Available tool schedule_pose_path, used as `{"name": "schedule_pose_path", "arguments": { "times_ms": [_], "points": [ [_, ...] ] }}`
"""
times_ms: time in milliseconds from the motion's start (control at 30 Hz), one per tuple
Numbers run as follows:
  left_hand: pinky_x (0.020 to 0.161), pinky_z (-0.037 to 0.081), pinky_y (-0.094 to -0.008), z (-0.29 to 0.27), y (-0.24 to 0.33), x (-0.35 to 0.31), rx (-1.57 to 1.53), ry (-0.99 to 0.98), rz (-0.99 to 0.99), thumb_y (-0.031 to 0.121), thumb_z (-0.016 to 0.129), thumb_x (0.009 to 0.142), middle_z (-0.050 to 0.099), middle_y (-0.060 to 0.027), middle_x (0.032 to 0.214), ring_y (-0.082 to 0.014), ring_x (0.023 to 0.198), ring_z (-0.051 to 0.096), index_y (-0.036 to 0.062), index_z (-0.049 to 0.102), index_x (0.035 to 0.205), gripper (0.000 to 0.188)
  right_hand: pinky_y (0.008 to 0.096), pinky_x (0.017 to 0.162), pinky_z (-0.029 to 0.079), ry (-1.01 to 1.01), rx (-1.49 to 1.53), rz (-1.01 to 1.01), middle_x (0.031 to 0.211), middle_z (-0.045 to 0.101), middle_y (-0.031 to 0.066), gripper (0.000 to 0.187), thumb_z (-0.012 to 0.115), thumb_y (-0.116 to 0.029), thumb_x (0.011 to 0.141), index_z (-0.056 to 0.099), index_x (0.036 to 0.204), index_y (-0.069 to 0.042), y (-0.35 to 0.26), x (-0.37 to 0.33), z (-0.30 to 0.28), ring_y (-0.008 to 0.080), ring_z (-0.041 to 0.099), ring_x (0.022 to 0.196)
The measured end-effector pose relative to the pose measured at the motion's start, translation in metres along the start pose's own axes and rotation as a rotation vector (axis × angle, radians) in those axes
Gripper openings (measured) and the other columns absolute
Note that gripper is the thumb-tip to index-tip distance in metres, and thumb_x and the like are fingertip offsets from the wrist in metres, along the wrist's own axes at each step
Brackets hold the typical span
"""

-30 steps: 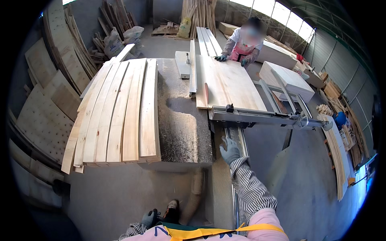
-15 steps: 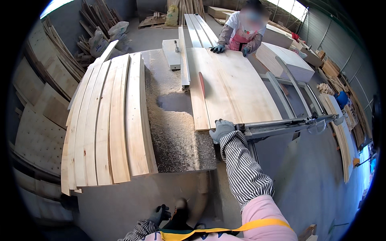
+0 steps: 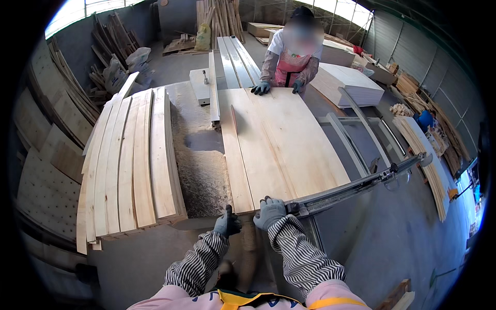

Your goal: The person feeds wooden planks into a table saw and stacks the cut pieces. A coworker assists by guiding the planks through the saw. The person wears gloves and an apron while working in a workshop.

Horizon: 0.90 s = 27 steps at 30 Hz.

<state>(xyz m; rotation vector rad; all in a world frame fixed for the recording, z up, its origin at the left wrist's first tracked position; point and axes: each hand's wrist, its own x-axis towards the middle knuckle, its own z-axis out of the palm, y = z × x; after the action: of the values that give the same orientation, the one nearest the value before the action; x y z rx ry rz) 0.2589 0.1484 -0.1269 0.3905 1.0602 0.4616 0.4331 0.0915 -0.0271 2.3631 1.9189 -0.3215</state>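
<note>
A wide pale wooden board (image 3: 294, 150) lies on the saw table, with a narrow wooden strip (image 3: 235, 168) along its left side and a thin line between them. A reddish blade-like piece (image 3: 234, 120) stands up at that line. My right hand (image 3: 269, 213), in a grey glove, grips the board's near edge beside the metal crossbar (image 3: 336, 196). Just left of it, my left hand (image 3: 227, 223) is at the strip's near corner, thumb raised apart from half-curled fingers, with nothing visible in it. Across the table, a co-worker's gloved hands (image 3: 261, 88) rest on the board's far edge.
Long planks (image 3: 126, 160) are stacked at the left. Sawdust (image 3: 206, 175) covers the table (image 3: 199, 209) between them and the strip. A metal fence (image 3: 214, 93) stands beyond. Sliding-frame rails (image 3: 356, 147) extend right. A stack of white panels (image 3: 349, 85) stands behind.
The board, strip and crossbar have come nearer to me, my right hand moving with them. My left hand has risen from low by my body to the strip's near corner. The view has shifted.
</note>
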Motion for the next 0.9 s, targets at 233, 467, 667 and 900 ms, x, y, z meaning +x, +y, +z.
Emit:
{"name": "schedule_pose_path", "arguments": {
  "times_ms": [233, 467, 667, 900],
  "points": [
    [0.059, 0.045, -0.0352, 0.016, -0.016, -0.012, 0.46, 0.199, 0.267, 0.067, 0.046, 0.085, 0.059, -0.0107, 0.075, -0.0209, 0.068, 0.055, 0.0011, 0.062, 0.096, 0.069, 0.0406, 0.1, 0.03, 0.039, 0.051, -0.031, 0.125, 0.053, 0.0176, 0.056, 0.058, -0.036, 0.07, 0.056, 0.114, -0.002, -0.002, -0.102, 0.014, 0.0256, 0.047, 0.117],
    [0.055, 0.044, -0.0304, 0.032, -0.098, -0.069, 0.533, 0.433, 0.508, 0.033, 0.067, 0.086, 0.06, -0.0071, 0.069, -0.0131, 0.059, 0.051, 0.0009, 0.056, 0.083, 0.034, 0.0425, 0.1, 0.03, 0.092, 0.045, -0.045, 0.124, 0.054, 0.018, 0.053, 0.057, -0.038, 0.074, 0.057, 0.113, -0.002, -0.003, -0.192, 0.036, 0.0265, 0.047, 0.116],
    [0.058, 0.044, -0.0338, 0.011, -0.167, -0.155, 0.559, 0.397, 0.57, 0.031, 0.066, 0.085, 0.058, -0.0096, 0.066, -0.0168, 0.059, 0.052, -0.0011, 0.055, 0.08, 0.035, 0.0442, 0.093, 0.036, -0.028, 0.07, 0.011, 0.117, 0.055, 0.0158, 0.052, 0.058, -0.045, 0.078, 0.055, 0.113, -0.007, 0.003, -0.244, 0.047, 0.0271, 0.051, 0.109],
    [0.06, 0.044, -0.0293, -0.041, -0.18, -0.252, 0.552, 0.365, 0.642, 0.026, 0.066, 0.086, 0.062, -0.0071, 0.073, -0.0132, 0.064, 0.054, -0.0003, 0.057, 0.086, 0.028, 0.0452, 0.093, 0.037, 0.01, 0.07, 0.454, 0.12, 0.046, 0.0126, 0.052, 0.064, -0.038, 0.077, 0.047, 0.12, -0.012, 0.007, -0.22, 0.044, 0.0284, 0.042, 0.114]
  ]
}}
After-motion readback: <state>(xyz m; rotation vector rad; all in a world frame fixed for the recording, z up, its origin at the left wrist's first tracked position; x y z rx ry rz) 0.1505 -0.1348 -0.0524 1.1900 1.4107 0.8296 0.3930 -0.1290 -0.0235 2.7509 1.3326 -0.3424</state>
